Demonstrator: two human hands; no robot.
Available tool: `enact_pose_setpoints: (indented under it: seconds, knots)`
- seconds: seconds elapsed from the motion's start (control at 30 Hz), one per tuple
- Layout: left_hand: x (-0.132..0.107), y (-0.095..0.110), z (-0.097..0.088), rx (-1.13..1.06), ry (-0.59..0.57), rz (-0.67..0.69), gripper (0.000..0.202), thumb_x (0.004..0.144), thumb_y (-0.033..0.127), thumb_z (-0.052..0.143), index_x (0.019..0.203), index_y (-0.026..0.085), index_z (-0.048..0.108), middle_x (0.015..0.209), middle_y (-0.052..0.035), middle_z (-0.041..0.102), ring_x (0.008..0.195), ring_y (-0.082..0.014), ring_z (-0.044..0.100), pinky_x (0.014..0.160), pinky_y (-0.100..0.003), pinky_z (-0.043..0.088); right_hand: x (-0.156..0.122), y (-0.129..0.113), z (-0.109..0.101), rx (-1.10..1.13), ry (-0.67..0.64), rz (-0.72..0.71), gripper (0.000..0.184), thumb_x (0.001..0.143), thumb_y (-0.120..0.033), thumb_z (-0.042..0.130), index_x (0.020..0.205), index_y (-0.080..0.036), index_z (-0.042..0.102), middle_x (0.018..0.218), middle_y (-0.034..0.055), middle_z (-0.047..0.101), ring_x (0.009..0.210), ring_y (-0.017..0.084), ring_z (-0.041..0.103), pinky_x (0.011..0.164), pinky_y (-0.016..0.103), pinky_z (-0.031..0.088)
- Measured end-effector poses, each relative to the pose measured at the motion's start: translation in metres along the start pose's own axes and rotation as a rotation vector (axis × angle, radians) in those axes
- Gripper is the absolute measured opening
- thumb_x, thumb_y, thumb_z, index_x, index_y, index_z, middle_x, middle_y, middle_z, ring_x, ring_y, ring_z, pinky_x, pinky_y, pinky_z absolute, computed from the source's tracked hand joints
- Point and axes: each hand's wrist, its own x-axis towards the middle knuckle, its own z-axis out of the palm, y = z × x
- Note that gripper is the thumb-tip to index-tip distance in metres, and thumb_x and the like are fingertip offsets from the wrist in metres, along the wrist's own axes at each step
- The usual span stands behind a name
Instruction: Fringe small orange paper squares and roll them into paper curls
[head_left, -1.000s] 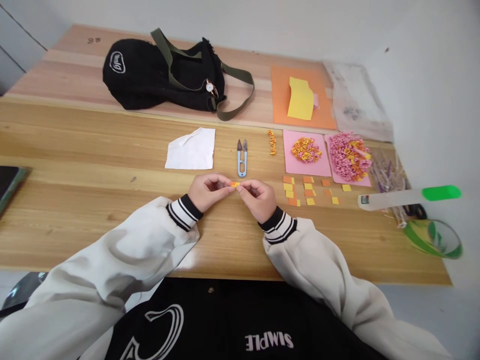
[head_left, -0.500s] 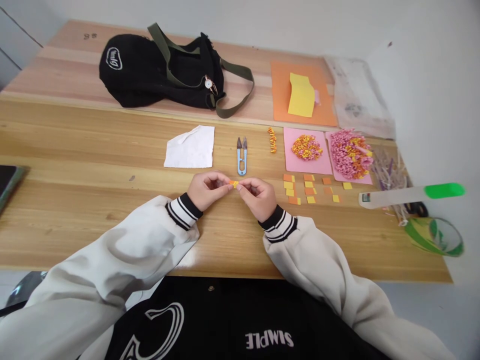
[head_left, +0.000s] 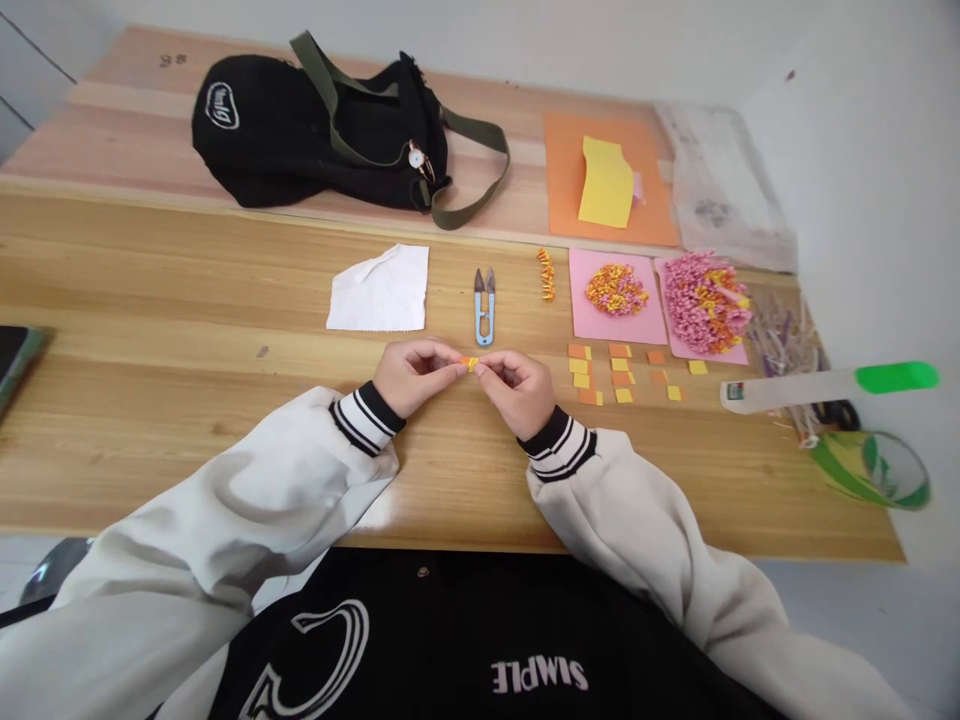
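A wooden table (head_left: 150, 420) stretches across, blue snips (head_left: 484, 325) lying on it! Beyond the snips, off to the left, sprawls a black bag (head_left: 277, 135); right of them sits a pink sheet (head_left: 600, 332), left of them white paper (head_left: 379, 295). And on the snips' near side, left hand (head_left: 412, 377) and right hand (head_left: 519, 393), fingertips almost meeting, both pinch one tiny orange-and-yellow paper piece (head_left: 469, 362) between them!
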Motion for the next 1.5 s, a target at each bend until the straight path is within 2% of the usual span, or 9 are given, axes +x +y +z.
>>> enact_pose_setpoints:
  seconds: [0.53, 0.9, 1.5]
  knots:
    - [-0.0002, 0.0000, -0.0002, -0.002, 0.020, -0.015, 0.024, 0.055, 0.032, 0.079, 0.060, 0.012, 0.066, 0.058, -0.0018, 0.063, 0.051, -0.0076, 0.050, 0.049, -0.021, 0.040, -0.0016, 0.0040, 0.0004, -0.049, 0.004, -0.091, 0.016, 0.068, -0.032, 0.062, 0.069, -0.017, 0.064, 0.059, 0.0005, 0.062, 0.050, 0.009, 0.049, 0.049, 0.024, 0.042]
    - [-0.0005, 0.0042, 0.0008, -0.011, 0.013, -0.002, 0.024, 0.055, 0.035, 0.079, 0.062, 0.013, 0.070, 0.065, -0.0046, 0.069, 0.058, -0.0102, 0.057, 0.055, -0.022, 0.045, -0.0010, 0.0047, -0.0001, -0.068, 0.037, -0.065, 0.017, 0.068, -0.033, 0.061, 0.070, -0.016, 0.064, 0.058, 0.0001, 0.060, 0.049, 0.008, 0.048, 0.049, 0.024, 0.041]
    - [-0.0006, 0.0031, 0.0004, 0.010, 0.021, -0.007, 0.031, 0.054, 0.040, 0.080, 0.060, 0.013, 0.067, 0.059, -0.0022, 0.063, 0.052, -0.0080, 0.050, 0.050, -0.021, 0.040, -0.0018, 0.0049, -0.0002, -0.052, 0.008, -0.066, 0.017, 0.068, -0.035, 0.063, 0.069, -0.018, 0.063, 0.059, 0.0001, 0.062, 0.051, 0.009, 0.050, 0.050, 0.024, 0.043]
